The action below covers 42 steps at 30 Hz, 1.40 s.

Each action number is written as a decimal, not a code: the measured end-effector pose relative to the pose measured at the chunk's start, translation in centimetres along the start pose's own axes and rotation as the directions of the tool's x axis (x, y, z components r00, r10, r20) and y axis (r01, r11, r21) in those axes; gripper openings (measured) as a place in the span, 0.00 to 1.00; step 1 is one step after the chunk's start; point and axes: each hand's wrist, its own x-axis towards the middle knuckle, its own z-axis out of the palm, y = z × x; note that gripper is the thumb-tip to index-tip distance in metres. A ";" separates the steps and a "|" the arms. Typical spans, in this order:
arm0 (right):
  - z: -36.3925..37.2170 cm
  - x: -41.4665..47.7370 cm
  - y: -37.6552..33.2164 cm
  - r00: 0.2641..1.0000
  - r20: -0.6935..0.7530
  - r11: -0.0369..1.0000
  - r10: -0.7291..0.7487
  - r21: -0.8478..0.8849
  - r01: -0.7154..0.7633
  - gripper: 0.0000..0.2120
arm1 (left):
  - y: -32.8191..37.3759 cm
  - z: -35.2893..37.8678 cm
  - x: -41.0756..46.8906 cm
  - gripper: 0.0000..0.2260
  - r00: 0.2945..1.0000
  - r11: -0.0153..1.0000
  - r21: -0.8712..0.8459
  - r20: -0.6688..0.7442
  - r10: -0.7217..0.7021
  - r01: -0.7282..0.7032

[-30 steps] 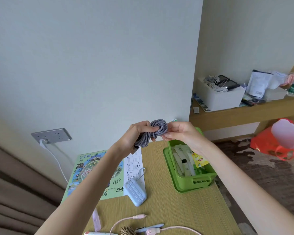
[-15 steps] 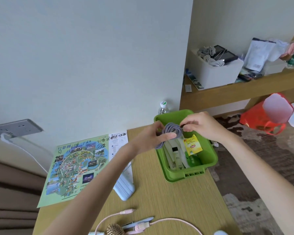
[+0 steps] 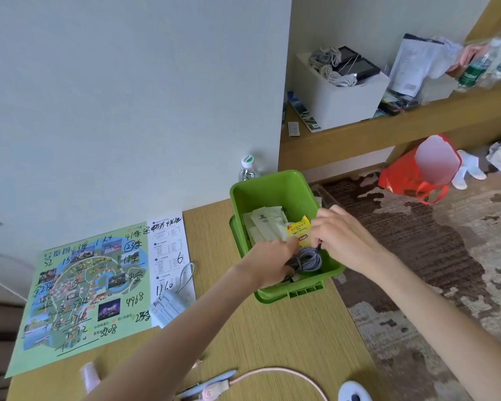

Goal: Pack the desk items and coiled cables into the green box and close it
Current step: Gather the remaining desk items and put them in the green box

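Head cam caught the left grip (image 3: pixel 268 263) and right grip (image 3: pixel 342 238) pinching the coiled grey braided cable (image 3: pixel 307 260) between them, low inside the green plastic box (image 3: pixel 272 180). Best bet was tucking it flat so the lid could shut.

Smooth green plastic box (image 3: pixel 275 189), braided grey cable (image 3: pixel 307 259), matt wood-grain desk (image 3: pixel 272 337)

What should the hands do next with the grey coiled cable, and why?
Probably let go and withdraw: the grey coiled cable already lies low inside the green box, beside the yellow tea sachet, with the left hand and right hand gripping it. The pink cable waits on the desk.
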 end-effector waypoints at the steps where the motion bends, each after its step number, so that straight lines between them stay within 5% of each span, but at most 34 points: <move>1: 0.6 -0.3 -0.3 1.000 0.021 1.000 0.007 -0.013 -0.006 0.09 | 0.0 0.5 0.1 0.14 1.000 0.999 0.042 0.002 0.008 -0.008; 9: 1.4 -0.5 -1.5 0.983 0.155 0.994 0.097 -0.068 -0.087 0.11 | -2.1 1.3 -0.5 0.15 0.993 0.973 0.204 -0.015 0.115 -0.109; 13: 0.6 -0.3 -3.3 0.995 0.078 0.993 0.065 0.098 -0.072 0.07 | -3.6 -0.7 -3.3 0.11 0.963 0.996 0.044 -0.255 0.091 -0.082; 18: 0.7 -0.6 -8.6 0.991 -0.131 0.946 -0.035 0.314 0.075 0.07 | -6.1 -0.6 -10.6 0.06 0.839 0.978 -0.188 -0.514 -0.181 0.096; 23: 3.4 -1.8 -15.7 0.964 -0.240 0.910 -0.113 0.364 0.197 0.05 | -8.0 5.3 -20.0 0.06 0.789 0.851 -0.366 -0.356 -0.501 0.375; 27: 7.6 -3.1 -20.8 0.981 -0.069 0.866 -0.184 0.461 0.195 0.06 | -7.7 11.3 -26.4 0.06 0.730 0.724 -0.411 -0.180 -0.660 0.553; 33: 14.6 -5.7 -25.9 0.961 0.166 0.860 -0.222 0.497 0.113 0.05 | -5.8 17.1 -31.2 0.08 0.718 0.670 -0.501 -0.129 -0.684 0.548; 42: 17.1 -4.5 -28.7 0.973 0.127 0.918 -0.192 0.375 0.132 0.10 | -4.2 19.1 -32.7 0.08 0.682 0.629 -0.580 -0.164 -0.712 0.518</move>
